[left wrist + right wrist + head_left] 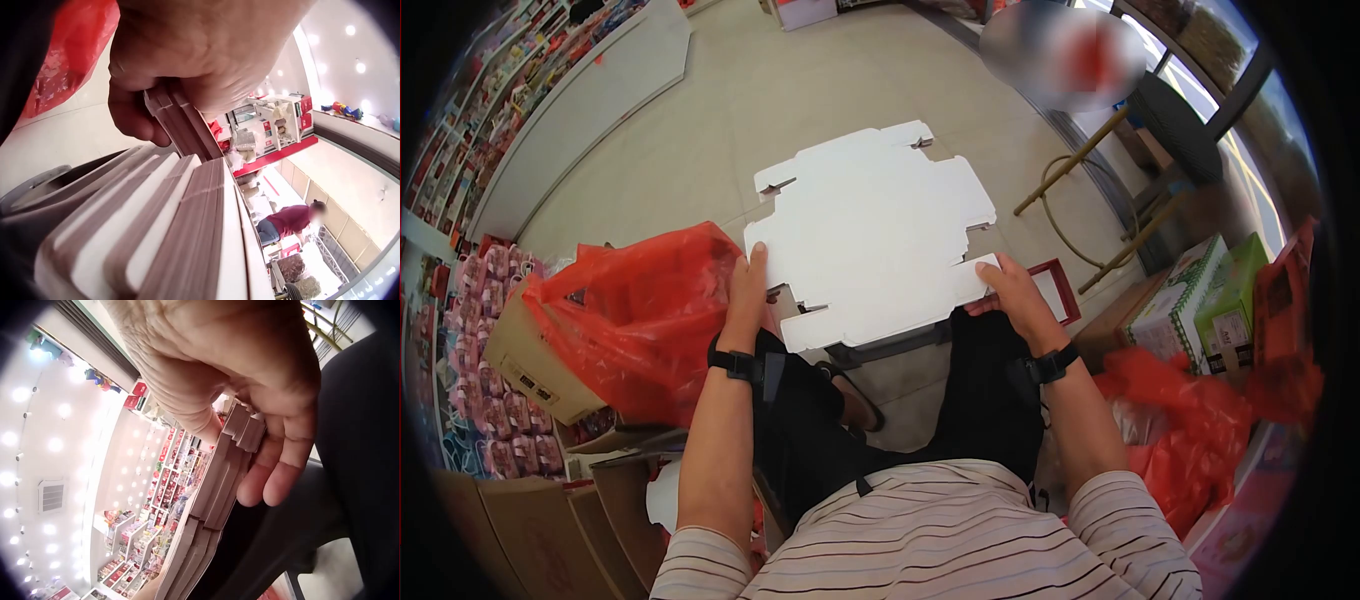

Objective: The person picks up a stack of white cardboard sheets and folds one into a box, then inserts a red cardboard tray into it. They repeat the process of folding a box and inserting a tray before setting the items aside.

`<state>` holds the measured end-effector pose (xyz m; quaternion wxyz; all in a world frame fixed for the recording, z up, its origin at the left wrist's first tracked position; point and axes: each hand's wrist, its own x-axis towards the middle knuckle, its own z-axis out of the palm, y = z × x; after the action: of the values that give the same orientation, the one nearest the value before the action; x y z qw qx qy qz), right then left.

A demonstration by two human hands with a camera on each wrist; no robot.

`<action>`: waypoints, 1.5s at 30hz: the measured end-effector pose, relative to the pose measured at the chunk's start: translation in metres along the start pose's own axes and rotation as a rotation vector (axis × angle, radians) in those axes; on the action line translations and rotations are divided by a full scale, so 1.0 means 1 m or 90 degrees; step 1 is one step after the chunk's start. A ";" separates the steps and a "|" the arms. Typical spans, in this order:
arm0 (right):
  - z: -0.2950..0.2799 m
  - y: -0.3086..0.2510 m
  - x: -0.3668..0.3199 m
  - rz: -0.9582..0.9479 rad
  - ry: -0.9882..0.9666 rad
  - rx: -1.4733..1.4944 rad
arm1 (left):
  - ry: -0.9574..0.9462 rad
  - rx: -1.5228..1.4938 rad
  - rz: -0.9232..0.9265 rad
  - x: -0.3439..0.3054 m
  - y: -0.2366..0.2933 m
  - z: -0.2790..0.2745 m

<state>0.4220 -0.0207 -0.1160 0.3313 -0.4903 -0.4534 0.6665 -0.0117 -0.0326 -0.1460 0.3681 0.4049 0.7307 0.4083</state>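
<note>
striped shirt (920,530): nearest, behind the left hand (748,290) and right hand (1018,297). stack of white die-cut cardboard blanks (875,230): positioned between the hands. red plastic bag (645,310): just outside the left hand. hands: apart, clamped on opposite sides of the stack, thumbs on top. black wrist straps (735,364): one behind each hand.

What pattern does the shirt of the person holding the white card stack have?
Thin dark horizontal stripes on a pale shirt; it shows best in the head view.
</note>
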 end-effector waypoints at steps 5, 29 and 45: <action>-0.005 0.002 0.002 0.003 0.010 -0.021 | -0.058 -0.338 -0.054 -0.024 0.003 0.000; -0.002 0.035 0.059 -0.095 0.057 -0.140 | -0.227 -0.331 -0.064 -0.094 0.000 0.023; 0.037 0.030 0.047 -0.181 0.089 -0.256 | -0.148 -0.329 -0.139 -0.118 -0.009 -0.005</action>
<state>0.3724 -0.0003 -0.1565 0.3483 -0.5227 -0.6170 0.4741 0.0287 -0.1425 -0.1277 0.5818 0.2608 0.5948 0.4896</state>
